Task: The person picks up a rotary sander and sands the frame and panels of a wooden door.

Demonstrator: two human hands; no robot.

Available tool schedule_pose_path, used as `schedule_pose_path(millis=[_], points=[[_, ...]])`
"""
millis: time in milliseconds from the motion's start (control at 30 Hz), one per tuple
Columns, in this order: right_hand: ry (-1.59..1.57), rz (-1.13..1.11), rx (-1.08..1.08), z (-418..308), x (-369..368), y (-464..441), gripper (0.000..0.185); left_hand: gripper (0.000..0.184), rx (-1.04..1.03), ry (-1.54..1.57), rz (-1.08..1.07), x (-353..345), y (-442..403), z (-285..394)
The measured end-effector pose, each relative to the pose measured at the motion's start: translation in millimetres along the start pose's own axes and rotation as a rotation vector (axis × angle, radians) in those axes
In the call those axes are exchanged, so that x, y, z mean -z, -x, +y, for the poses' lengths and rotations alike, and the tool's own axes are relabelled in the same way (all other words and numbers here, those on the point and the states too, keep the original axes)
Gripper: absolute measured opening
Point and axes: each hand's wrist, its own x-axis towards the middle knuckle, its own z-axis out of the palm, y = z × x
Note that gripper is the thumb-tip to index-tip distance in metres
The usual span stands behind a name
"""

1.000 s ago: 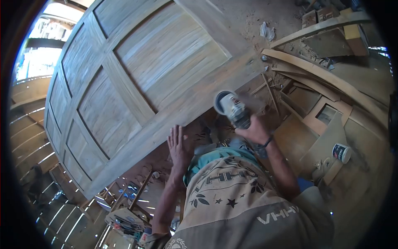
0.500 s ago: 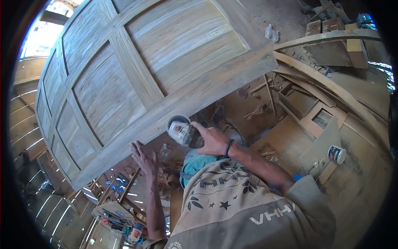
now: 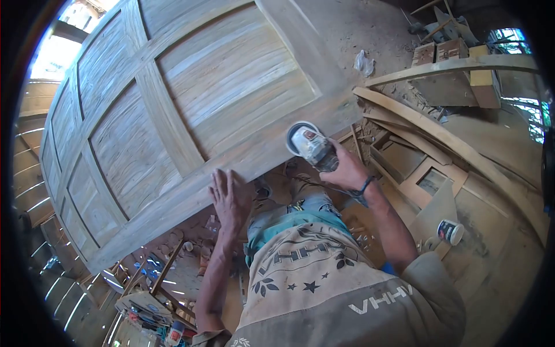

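A large wooden panelled door [image 3: 225, 75] lies flat in front of me, its frame dividing it into several recessed panels. In my right hand [image 3: 348, 169] is an angle grinder [image 3: 314, 146], gripped by its body. The round disc at its head rests on or just over the door's near frame rail, towards the right end; I cannot tell if it touches. My left hand [image 3: 230, 199] lies on the near edge of the same rail with its fingers spread, to the left of the grinder. It holds nothing.
Curved wooden strips [image 3: 439, 115] reach out from beyond the door's right corner. A white tub with a dark label [image 3: 450, 232] stands on a board at the right. Wooden boxes [image 3: 442, 69] sit at the back right. Cluttered tools [image 3: 144, 318] lie at lower left.
My right hand has carried the grinder to the right and farther away along the near rail. My left hand has slid right along the edge. The view has shifted slightly.
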Motion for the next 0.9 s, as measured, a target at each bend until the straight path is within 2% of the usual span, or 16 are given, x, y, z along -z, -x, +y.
schedule_pose_path(millis=[33, 200, 267, 433, 533, 567, 667, 700, 733, 800, 867, 900], points=[[0.041, 0.028, -0.048, 10, 13, -2, 0.088, 0.095, -0.019, 0.011, 0.003, -3, -9, 19], [-0.004, 0.075, -0.027, 51, 71, -21, 0.09, 0.095, -0.08, 0.018, 0.018, -26, -51, 83], [0.013, 0.068, -0.132, 58, 90, -18, 0.085, 0.096, -0.128, 0.05, -0.053, -27, -58, 104], [-0.088, 0.204, -0.119, 104, 108, -20, 0.066, 0.096, -0.211, 0.102, -0.096, -39, -72, 136], [-0.269, 0.186, -0.181, 105, 103, -13, 0.064, 0.093, -0.246, 0.119, -0.081, -38, -67, 128], [-0.224, 0.196, -0.223, 103, 99, -9, 0.06, 0.093, -0.238, 0.119, -0.083, -36, -61, 123], [-0.303, 0.174, -0.209, 136, 48, -5, 0.057, 0.088, -0.184, 0.094, -0.106, -20, -45, 93], [-0.43, 0.044, -0.191, 86, 50, 1, 0.057, 0.086, -0.158, 0.067, -0.08, -17, -37, 78], [-0.426, 0.035, -0.189, 79, 31, 0, 0.057, 0.085, -0.134, 0.041, -0.055, -12, -29, 63], [-0.278, -0.008, -0.057, 73, -7, 3, 0.056, 0.081, -0.107, 0.005, -0.061, 0, -11, 34], [0.006, -0.112, -0.177, 12, -21, 13, 0.068, 0.077, 0.001, 0.007, 0.022, 11, 9, 3], [-0.086, -0.048, -0.021, 10, -51, 14, 0.075, 0.074, 0.042, 0.023, 0.043, 15, 19, -19]])
